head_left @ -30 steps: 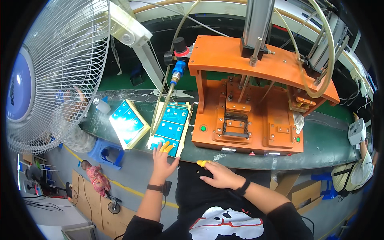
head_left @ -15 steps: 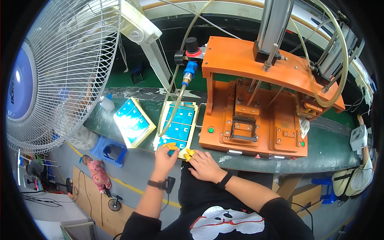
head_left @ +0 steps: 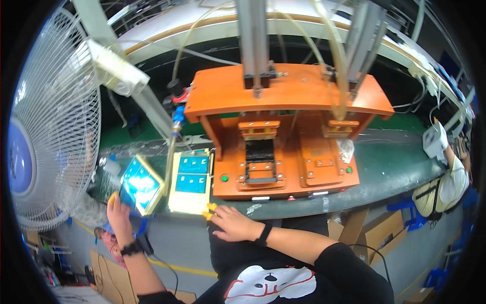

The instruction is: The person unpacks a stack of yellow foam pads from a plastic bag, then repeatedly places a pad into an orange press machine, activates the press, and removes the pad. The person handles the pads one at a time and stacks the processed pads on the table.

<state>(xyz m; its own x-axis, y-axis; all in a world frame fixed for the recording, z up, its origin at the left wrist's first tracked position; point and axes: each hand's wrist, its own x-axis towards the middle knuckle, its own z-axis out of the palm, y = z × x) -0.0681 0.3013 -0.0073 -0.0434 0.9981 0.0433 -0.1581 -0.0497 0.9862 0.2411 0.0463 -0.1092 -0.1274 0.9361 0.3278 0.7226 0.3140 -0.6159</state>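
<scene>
My left hand (head_left: 119, 218), slightly blurred and with a yellow finger cot, is raised beside the left stack of blue-panelled sheets (head_left: 142, 185). Its fingers are drawn together; what they hold, if anything, I cannot make out against the blue behind. My right hand (head_left: 233, 223) lies palm down with fingers stretched out, yellow cots on the fingertips. Those tips are close to the lower right corner of the other stack of pale yellow sheets (head_left: 188, 205). Two blue panels (head_left: 192, 183) show on its top sheet, above a bare pale strip.
An orange press (head_left: 288, 96) with upright cylinders stands on the green bench (head_left: 390, 162), right of the stacks. A caged fan (head_left: 61, 116) fills the left side. A small clear bottle (head_left: 109, 165) stands behind the left stack. Open cardboard boxes (head_left: 385, 230) sit on the floor at right.
My left hand has moved left, away from the pale sheet stack, to the other stack. The lowest blue panel no longer shows on that sheet. My view has shifted right.
</scene>
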